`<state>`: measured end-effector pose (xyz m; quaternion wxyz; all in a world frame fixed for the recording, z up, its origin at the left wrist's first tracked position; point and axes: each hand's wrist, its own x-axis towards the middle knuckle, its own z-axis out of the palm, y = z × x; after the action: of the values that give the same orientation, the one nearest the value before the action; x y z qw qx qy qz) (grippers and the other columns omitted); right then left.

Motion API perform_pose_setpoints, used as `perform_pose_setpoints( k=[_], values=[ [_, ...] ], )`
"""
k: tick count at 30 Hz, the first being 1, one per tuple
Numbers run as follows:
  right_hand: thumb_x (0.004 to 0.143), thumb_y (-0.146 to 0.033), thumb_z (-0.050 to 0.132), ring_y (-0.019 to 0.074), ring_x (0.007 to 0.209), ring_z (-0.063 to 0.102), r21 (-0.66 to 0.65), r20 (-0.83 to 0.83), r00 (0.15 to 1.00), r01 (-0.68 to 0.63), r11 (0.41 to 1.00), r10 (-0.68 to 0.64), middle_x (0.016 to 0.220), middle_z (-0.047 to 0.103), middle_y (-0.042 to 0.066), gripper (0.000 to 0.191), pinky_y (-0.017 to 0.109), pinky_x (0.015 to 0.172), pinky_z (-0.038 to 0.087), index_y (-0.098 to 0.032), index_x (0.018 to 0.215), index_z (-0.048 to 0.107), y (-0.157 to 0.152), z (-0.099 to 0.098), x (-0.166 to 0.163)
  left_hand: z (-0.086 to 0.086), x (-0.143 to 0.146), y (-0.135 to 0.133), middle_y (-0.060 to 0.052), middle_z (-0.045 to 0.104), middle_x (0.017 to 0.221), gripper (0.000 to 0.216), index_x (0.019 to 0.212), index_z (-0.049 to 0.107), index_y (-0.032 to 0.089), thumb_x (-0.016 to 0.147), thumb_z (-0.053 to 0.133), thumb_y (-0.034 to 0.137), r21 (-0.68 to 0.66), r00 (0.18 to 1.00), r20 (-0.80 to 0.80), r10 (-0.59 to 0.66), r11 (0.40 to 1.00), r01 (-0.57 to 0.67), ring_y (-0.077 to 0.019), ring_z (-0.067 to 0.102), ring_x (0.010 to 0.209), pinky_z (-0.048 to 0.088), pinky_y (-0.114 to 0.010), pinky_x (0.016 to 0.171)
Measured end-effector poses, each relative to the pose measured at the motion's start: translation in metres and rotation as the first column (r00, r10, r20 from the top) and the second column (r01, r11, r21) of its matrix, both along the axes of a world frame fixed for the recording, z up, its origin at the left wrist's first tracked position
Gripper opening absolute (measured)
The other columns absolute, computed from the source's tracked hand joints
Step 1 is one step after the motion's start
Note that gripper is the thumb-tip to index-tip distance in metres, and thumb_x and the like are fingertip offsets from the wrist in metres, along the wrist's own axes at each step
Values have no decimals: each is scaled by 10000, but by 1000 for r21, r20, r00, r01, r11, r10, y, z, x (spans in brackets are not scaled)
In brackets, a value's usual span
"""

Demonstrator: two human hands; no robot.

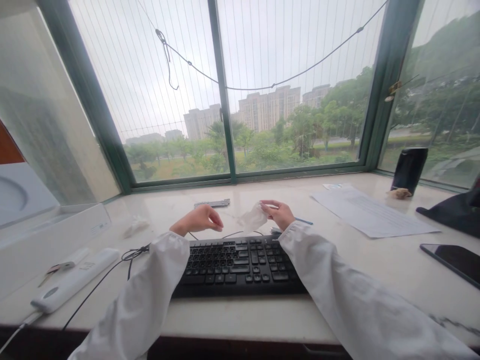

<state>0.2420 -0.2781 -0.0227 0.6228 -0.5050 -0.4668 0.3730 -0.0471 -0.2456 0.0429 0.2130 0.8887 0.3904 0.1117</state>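
Observation:
My right hand (280,214) pinches a crumpled white wipe (253,219) and holds it just above the far edge of a black keyboard (236,265). My left hand (200,219) hovers a short way to the left of the wipe, fingers curled loosely, holding nothing that I can see. Both arms wear white sleeves and reach over the keyboard, which lies on a pale marble sill (375,260) under a large window.
A white power strip (73,280) with cables and a white box (52,235) lie at left, a crumpled tissue (135,226) and a metal strip (212,203) beyond. Printed paper (371,215), a black stand (409,169), dark cloth (453,212) and a phone (455,261) sit right.

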Motion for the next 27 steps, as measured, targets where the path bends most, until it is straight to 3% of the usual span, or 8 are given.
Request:
perform_pose_setpoints(
  k=[3,7,9,13,21,27],
  values=[
    [663,-337,779,130,625,632,-7,0,1000,15,1000,-15,729,736,60,312,206,520,469,-164,922,765,-2,3,-2,8,-1,30,-31,760,873,269,854,784,225,720,711,447,144,997,47,67,987,-74,-191,678,841,482,-251,771],
    [692,-326,749,115,588,605,-1,36,999,36,999,-36,708,729,51,279,211,521,471,-172,925,769,-3,2,-5,15,11,92,-17,753,971,277,937,778,262,757,667,440,247,962,-115,246,945,-212,-190,672,895,478,-225,756],
    [703,-326,737,111,574,594,-2,57,998,40,999,-40,710,728,51,280,216,525,476,-175,937,768,-4,2,-6,13,21,124,-1,742,1030,254,978,766,286,790,635,393,255,913,-231,338,926,-278,-173,671,899,476,-206,730],
    [706,-320,729,114,557,594,-26,78,996,49,998,-47,706,729,49,282,225,531,488,-172,943,765,-5,4,-5,1,36,172,-16,738,1041,220,961,764,286,790,626,299,281,868,-296,398,905,-320,-181,669,912,476,-210,724],
    [693,-363,739,158,705,679,-37,100,991,93,995,-89,751,751,24,248,250,644,530,-227,899,766,-7,1,-7,-27,53,215,-78,707,1117,246,989,749,289,830,590,389,374,845,-348,406,887,-272,-239,639,1009,463,-273,842],
    [709,-328,727,169,738,700,-44,95,994,67,997,-63,759,757,23,212,260,681,538,-231,894,762,-12,3,-11,-31,62,225,-64,712,1069,193,913,762,286,779,639,350,321,858,-388,336,922,-216,-209,650,867,452,-263,800]
  ],
)
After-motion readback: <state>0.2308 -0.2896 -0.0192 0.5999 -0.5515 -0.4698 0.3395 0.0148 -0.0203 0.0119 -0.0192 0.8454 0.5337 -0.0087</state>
